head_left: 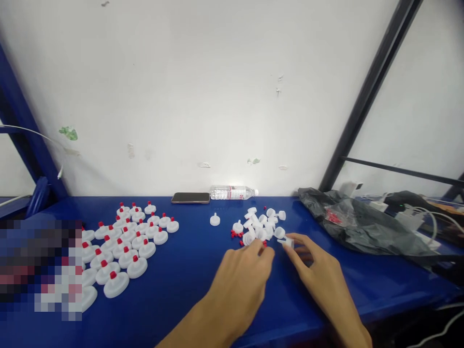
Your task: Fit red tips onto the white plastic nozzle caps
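Observation:
My right hand (319, 270) pinches a white plastic nozzle cap (288, 241) between thumb and fingers, its narrow spout pointing left. Beside it, my left hand (241, 285) has its fingers curled together at the near edge of a pile of loose white nozzle caps (261, 222). What those fingertips hold, if anything, is hidden. Small red tips (237, 234) lie by the pile, some right at the left fingertips. A lone white nozzle cap (215, 220) stands upright left of the pile. At the left, many white caps with red tips (126, 257) stand upright in a close group.
A phone (190, 197) and a clear plastic bottle (232, 193) lie along the wall at the back of the blue table (188, 290). A dark plastic bag (348, 237) with a clear bag of red tips (334, 216) lies at right, near white cables (431, 217).

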The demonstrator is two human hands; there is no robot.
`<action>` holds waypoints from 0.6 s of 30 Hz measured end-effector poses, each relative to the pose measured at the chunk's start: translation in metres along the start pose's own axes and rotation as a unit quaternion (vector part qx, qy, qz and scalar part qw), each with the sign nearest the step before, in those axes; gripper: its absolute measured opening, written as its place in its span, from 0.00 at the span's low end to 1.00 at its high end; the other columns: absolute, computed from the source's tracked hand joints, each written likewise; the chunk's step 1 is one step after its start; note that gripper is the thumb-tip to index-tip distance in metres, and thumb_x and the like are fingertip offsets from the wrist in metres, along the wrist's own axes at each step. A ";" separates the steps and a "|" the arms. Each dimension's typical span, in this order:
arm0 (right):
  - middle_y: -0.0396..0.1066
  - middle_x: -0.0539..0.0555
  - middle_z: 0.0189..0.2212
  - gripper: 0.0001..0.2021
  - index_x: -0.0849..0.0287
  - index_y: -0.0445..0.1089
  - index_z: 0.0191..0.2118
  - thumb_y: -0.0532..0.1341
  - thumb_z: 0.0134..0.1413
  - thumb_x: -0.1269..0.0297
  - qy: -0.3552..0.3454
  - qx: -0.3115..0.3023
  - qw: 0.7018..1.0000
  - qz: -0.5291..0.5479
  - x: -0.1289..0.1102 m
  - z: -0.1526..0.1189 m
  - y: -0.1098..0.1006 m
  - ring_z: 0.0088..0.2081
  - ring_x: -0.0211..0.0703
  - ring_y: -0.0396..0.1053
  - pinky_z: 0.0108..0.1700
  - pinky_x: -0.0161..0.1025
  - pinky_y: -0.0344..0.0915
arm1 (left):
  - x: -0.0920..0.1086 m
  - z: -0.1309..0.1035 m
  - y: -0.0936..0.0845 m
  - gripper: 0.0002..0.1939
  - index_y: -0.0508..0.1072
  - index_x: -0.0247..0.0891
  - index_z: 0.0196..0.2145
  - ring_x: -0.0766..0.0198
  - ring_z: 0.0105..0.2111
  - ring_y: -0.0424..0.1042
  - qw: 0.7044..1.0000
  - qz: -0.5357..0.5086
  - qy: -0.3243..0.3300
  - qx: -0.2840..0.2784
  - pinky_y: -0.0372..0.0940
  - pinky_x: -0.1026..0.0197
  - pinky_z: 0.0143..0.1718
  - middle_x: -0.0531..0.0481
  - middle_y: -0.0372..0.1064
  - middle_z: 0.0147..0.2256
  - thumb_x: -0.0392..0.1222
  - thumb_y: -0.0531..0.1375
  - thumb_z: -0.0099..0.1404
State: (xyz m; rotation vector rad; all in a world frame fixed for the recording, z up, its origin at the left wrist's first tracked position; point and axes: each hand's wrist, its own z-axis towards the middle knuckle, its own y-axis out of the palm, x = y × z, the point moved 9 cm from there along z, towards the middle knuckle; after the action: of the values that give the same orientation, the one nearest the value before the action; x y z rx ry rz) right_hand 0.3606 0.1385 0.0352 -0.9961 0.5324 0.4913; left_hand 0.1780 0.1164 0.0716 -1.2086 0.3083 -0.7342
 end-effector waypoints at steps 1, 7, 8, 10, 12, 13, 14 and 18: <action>0.82 0.55 0.37 0.18 0.50 0.76 0.51 0.61 0.63 0.47 0.002 -0.001 1.000 0.011 -0.002 0.000 0.000 0.37 0.54 0.81 0.41 0.46 0.75 | -0.012 -0.012 -0.005 0.12 0.75 0.42 0.47 0.59 0.35 0.79 1.000 -0.017 -0.023 0.008 0.70 0.61 0.34 0.48 0.76 0.45 0.33 0.53 0.74; 0.82 0.54 0.40 0.19 0.52 0.75 0.54 0.65 0.62 0.50 -0.028 -0.078 0.980 0.179 -0.052 -0.016 0.022 0.41 0.50 0.80 0.45 0.41 0.76 | -0.091 -0.086 -0.031 0.12 0.81 0.45 0.43 0.62 0.37 0.79 0.969 -0.175 -0.146 0.095 0.71 0.64 0.41 0.51 0.79 0.38 0.40 0.56 0.74; 0.82 0.54 0.42 0.18 0.52 0.75 0.54 0.65 0.62 0.51 -0.038 -0.115 0.971 0.206 -0.066 -0.022 0.033 0.41 0.49 0.80 0.45 0.40 0.76 | -0.102 -0.096 -0.032 0.12 0.82 0.45 0.42 0.63 0.33 0.78 0.959 -0.201 -0.172 0.099 0.71 0.65 0.38 0.52 0.79 0.36 0.42 0.57 0.73; 0.82 0.53 0.43 0.16 0.51 0.76 0.53 0.65 0.63 0.53 -0.044 -0.178 0.955 0.235 -0.090 -0.036 0.054 0.40 0.46 0.80 0.46 0.39 0.76 | -0.120 -0.111 -0.031 0.12 0.83 0.44 0.41 0.65 0.27 0.76 0.933 -0.259 -0.230 0.097 0.69 0.67 0.29 0.52 0.79 0.34 0.47 0.60 0.70; 0.82 0.53 0.44 0.15 0.50 0.77 0.52 0.66 0.62 0.55 -0.047 -0.221 0.942 0.247 -0.106 -0.047 0.071 0.40 0.46 0.80 0.48 0.39 0.76 | -0.129 -0.121 -0.025 0.13 0.83 0.42 0.42 0.65 0.25 0.75 0.900 -0.322 -0.282 0.082 0.64 0.68 0.21 0.51 0.79 0.34 0.50 0.61 0.68; 0.82 0.53 0.45 0.15 0.49 0.77 0.52 0.67 0.62 0.56 -0.047 -0.234 0.940 0.245 -0.110 -0.051 0.077 0.41 0.47 0.80 0.49 0.40 0.76 | -0.131 -0.125 -0.021 0.14 0.84 0.42 0.42 0.64 0.26 0.75 0.884 -0.347 -0.302 0.075 0.62 0.69 0.19 0.50 0.79 0.34 0.51 0.62 0.67; 0.82 0.53 0.45 0.15 0.49 0.77 0.52 0.67 0.61 0.56 -0.047 -0.242 0.938 0.243 -0.112 -0.054 0.082 0.41 0.47 0.81 0.50 0.41 0.76 | -0.130 -0.127 -0.019 0.15 0.84 0.41 0.42 0.63 0.26 0.76 0.874 -0.364 -0.315 0.066 0.61 0.69 0.18 0.49 0.80 0.34 0.51 0.62 0.66; 0.83 0.53 0.42 0.13 0.50 0.79 0.50 0.68 0.60 0.58 -0.036 -0.256 0.932 0.256 -0.108 -0.055 0.085 0.39 0.48 0.81 0.47 0.39 0.76 | -0.122 -0.124 -0.020 0.13 0.85 0.41 0.41 0.64 0.23 0.75 0.884 -0.341 -0.313 0.058 0.63 0.69 0.21 0.51 0.80 0.27 0.48 0.63 0.65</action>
State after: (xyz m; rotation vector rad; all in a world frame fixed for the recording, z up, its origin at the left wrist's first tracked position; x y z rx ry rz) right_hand 0.2150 0.1132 0.0233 -1.3305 0.6152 1.1734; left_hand 0.0094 0.1021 0.0268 -1.3737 -0.7306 -0.8904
